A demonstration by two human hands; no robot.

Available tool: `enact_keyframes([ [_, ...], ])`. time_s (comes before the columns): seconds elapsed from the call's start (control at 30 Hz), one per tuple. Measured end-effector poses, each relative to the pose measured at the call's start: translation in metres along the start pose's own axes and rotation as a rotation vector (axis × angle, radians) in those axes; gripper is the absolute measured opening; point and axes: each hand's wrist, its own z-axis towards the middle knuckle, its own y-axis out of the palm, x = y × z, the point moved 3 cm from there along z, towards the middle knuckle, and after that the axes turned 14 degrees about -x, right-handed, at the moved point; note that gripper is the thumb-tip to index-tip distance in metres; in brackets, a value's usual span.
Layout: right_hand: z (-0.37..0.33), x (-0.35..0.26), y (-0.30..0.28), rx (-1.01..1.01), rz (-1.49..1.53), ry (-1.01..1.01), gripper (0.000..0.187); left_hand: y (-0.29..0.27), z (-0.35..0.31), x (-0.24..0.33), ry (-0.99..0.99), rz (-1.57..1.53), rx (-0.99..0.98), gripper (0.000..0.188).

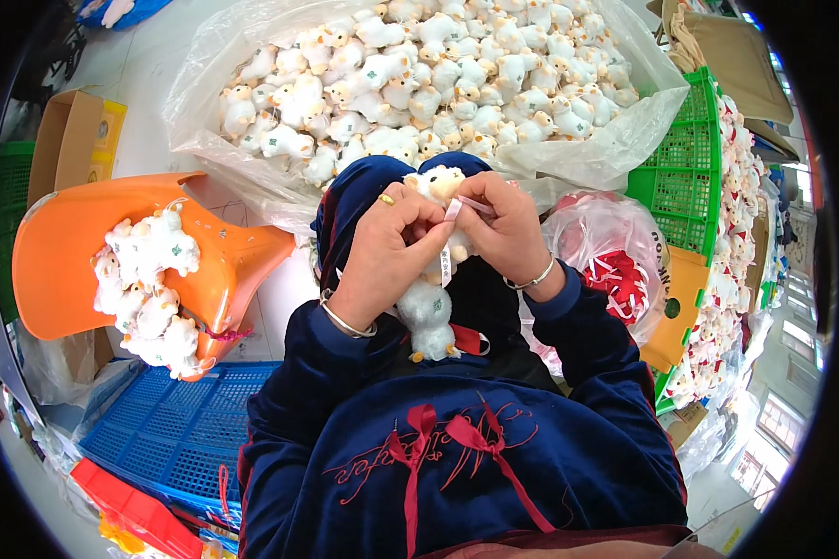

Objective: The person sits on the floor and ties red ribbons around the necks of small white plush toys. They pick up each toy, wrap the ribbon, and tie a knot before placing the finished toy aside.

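In my lap, a small white plush sheep (pixel 435 183) with a cream face lies between my two hands. A narrow pale ribbon (pixel 446 268) with printing hangs down its front. My left hand (pixel 396 244) is closed, its thumb and finger pinching the ribbon near the sheep's neck. From the other side my right hand (pixel 505 224) pinches a pinkish part of the ribbon. Below them lies a second white plush animal (pixel 426 312) with orange feet and a small green mark. A red piece (pixel 469 341) with a dark spot rests beside it, partly covered.
Ahead, a big clear plastic bag (pixel 191 112) holds a heap of white plush animals. On the left, several more sit on an orange chair (pixel 56 252), near a blue crate (pixel 172 410). To the right are a bag of red ribbons (pixel 615 279) and a green crate (pixel 685 140).
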Motion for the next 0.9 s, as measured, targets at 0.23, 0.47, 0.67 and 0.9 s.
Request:
enact_keyframes([
  [0.23,0.002,0.002,-0.010,-0.147,0.064,0.005,0.010,-0.001,0.000,-0.002,0.000,-0.153,0.030,0.010],
  [0.47,0.004,0.000,-0.013,-0.137,0.115,0.182,0.017,0.002,0.003,-0.004,0.027,-0.064,0.053,0.010],
  [0.67,0.006,-0.005,-0.023,-0.196,0.121,0.242,0.014,0.011,0.002,-0.010,0.067,-0.099,0.095,0.015],
  [0.9,0.009,-0.007,-0.031,-0.276,0.176,0.134,0.012,0.020,0.005,-0.009,0.085,-0.206,0.099,0.021],
])
